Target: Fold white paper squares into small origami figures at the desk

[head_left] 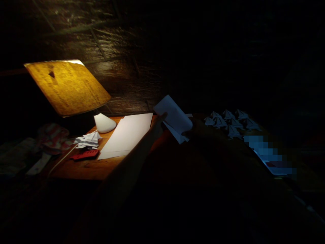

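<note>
as the left hand (160, 119) holds up a folded white paper (175, 117) at centre frame, its fingers look together on the fold, though shadow hides the grip. beyond, a flat white sheet (126, 135) lies on the wooden table (86, 171), lit by a white cone lamp (104, 123) beside it; origami figures (228, 122) sit dimly at right.

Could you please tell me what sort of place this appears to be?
Probably a home paper-craft corner: a wooden desk lit by a small white lamp, with a blank paper sheet and a cluster of folded paper figures.
</note>
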`<state>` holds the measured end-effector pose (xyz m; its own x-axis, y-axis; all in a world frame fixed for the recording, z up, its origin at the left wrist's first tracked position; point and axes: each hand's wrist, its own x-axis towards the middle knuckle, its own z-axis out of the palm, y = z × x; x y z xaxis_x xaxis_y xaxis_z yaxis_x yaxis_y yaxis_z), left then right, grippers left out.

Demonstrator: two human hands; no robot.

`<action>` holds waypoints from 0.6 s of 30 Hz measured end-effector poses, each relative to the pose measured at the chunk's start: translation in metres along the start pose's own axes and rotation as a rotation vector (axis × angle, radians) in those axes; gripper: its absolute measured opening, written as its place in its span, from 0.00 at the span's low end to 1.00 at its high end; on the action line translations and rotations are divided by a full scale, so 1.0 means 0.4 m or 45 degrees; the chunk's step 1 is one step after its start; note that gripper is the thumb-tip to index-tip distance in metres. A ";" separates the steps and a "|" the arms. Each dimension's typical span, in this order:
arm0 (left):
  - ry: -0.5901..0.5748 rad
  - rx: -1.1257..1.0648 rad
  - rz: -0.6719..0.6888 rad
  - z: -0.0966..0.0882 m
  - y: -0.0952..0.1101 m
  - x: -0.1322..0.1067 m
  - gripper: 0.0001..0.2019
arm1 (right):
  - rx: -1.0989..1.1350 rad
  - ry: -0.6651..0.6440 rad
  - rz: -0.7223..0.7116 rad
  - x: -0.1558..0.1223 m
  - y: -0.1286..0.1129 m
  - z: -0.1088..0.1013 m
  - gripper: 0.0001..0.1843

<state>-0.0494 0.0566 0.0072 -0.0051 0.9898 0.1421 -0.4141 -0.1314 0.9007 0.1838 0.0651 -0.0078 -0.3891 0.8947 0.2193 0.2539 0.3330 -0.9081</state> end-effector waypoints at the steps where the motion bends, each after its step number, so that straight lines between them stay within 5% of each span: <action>1: 0.015 0.001 -0.001 0.001 0.004 -0.002 0.23 | -0.011 -0.009 -0.004 -0.001 -0.004 -0.003 0.36; 6: 0.166 -0.044 0.016 -0.003 0.011 0.005 0.22 | -0.011 -0.023 0.001 -0.015 -0.033 -0.019 0.30; 14: 0.264 -0.007 0.053 -0.007 0.028 0.015 0.19 | 0.402 0.394 0.080 -0.025 -0.058 -0.009 0.30; 18: 0.264 0.060 0.063 -0.005 0.039 0.012 0.18 | 0.583 0.410 0.055 -0.049 -0.098 -0.021 0.23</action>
<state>-0.0576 0.0593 0.0210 -0.2134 0.9714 0.1039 -0.3655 -0.1780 0.9136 0.1887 0.0372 0.0264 -0.0783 0.9743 0.2110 -0.1745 0.1950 -0.9652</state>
